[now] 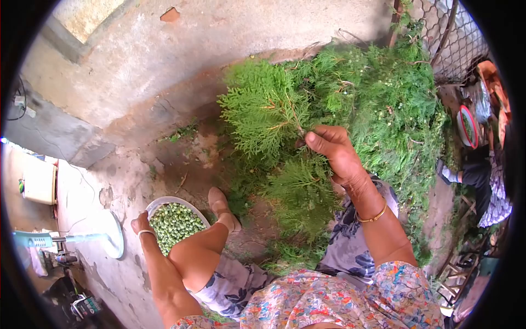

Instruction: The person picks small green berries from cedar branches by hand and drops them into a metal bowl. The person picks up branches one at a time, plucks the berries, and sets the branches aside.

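Observation:
My right hand (334,151) is closed round the stem of a leafy green conifer sprig (266,107), raised in front of me with its flat fronds spreading up and left. Below that hand, more conifer fronds (301,192) hang between my knees. On the left, my left hand (141,223) grips the rim of a pale basin (161,200), its fingers partly hidden. Many small round green cones (176,223) fill the basin, which sits beside my left leg. A large heap of cut conifer branches (378,104) lies beyond my right hand.
A plastered wall (181,44) runs behind the heap, with wire mesh (452,35) at the upper right. Another person's leg and clothing (482,181) show at the right, near a red-rimmed basin (467,126). The round base of a light-blue stand fan (113,233) is at the left.

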A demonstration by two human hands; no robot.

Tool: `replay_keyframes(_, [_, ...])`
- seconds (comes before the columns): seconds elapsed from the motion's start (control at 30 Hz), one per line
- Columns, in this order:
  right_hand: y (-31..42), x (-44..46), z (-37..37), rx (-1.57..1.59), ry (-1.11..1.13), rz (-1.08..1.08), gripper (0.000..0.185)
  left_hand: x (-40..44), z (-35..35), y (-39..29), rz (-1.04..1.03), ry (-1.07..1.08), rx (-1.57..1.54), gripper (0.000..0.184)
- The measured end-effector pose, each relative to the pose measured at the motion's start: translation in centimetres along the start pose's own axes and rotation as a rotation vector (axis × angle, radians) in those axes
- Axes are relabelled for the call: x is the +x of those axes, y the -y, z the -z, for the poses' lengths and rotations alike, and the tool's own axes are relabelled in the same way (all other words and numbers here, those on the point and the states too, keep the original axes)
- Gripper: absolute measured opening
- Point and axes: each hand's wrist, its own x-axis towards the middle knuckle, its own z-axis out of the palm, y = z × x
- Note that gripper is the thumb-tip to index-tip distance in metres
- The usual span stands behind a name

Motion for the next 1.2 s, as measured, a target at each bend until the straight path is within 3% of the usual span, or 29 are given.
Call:
replay_keyframes(0.03, [0.1,0.0,0.0,0.003,-0.004,0.004,0.032,-1.4,0.2,-0.9,-0.006,0.001,-0.001,0.053])
replay_keyframes(0.1, [0.3,-0.1,0.0,0.079,-0.013,-0.058,0.034,-3.3,0.3,-1.8,-0.055,-0.071,-0.013,0.036])
replay_keyframes(0.13, [0.4,-0.1,0.2,0.080,-0.013,-0.059,0.034,-3.5,0.5,-2.1,0.007,0.201,-0.312,0.021])
replay_keyframes(0.17, [0.6,-0.1,0.4,0.254,-0.011,-0.165,0.035,-6.8,0.5,-5.2,-0.042,0.275,-0.321,0.013])
replay_keyframes(0.2, [0.7,-0.1,0.4,0.426,-0.006,-0.270,0.036,-6.5,-0.2,-5.9,-0.117,0.384,-0.279,0.017])
replay_keyframes(0.3, [0.7,-0.4,-0.3,0.464,0.014,-0.217,0.035,-15.8,-0.5,-13.5,-0.462,0.470,-0.297,0.028])
replay_keyframes(0.4, [-1.3,-0.8,-0.4,0.560,0.028,-0.196,0.035,-22.7,-2.8,-16.8,-0.654,0.696,-0.588,0.021])
replay_keyframes(0.47, [-1.3,-0.9,-0.9,0.706,0.008,-0.233,0.035,-27.7,-2.9,-18.9,-0.505,0.886,-0.734,0.018])
replay_keyframes(0.57, [-1.0,-1.5,-0.6,0.516,0.150,-0.244,0.034,-31.3,-4.8,-19.0,-0.573,1.079,-0.825,0.018])
replay_keyframes(0.63, [0.7,-1.4,-1.7,0.463,0.106,-0.309,0.034,-32.9,-5.2,-18.9,-0.547,1.107,-0.862,0.017])
replay_keyframes(0.7, [2.4,-1.3,-3.1,0.479,-0.113,-0.474,0.034,-34.0,-5.5,-19.0,-0.526,1.137,-0.899,0.016])
replay_keyframes(0.8, [0.8,-0.1,-2.3,0.325,0.038,-0.520,0.031,-34.5,-5.7,-19.2,-0.706,1.103,-0.757,0.024])
replay_keyframes(0.83, [1.0,0.0,-2.6,0.324,0.039,-0.523,0.031,-34.5,-6.0,-19.2,-0.702,1.102,-0.756,0.024])
replay_keyframes(0.9, [1.6,0.0,-3.5,0.316,-0.062,-0.563,0.031,-34.4,-6.5,-19.4,-0.895,1.001,-0.645,0.024])
replay_keyframes(1.1, [0.3,0.1,-2.4,0.209,0.053,-0.566,0.033,-33.9,-7.0,-18.9,-0.970,0.882,-0.625,0.022])
replay_keyframes(1.13, [0.0,0.1,-2.3,0.209,0.051,-0.569,0.033,-33.8,-6.8,-19.1,-0.968,0.884,-0.624,0.022])
replay_keyframes(1.2, [-1.0,0.3,-2.2,0.133,0.110,-0.399,0.033,-33.6,-6.1,-19.6,-0.577,1.124,-0.503,0.016])
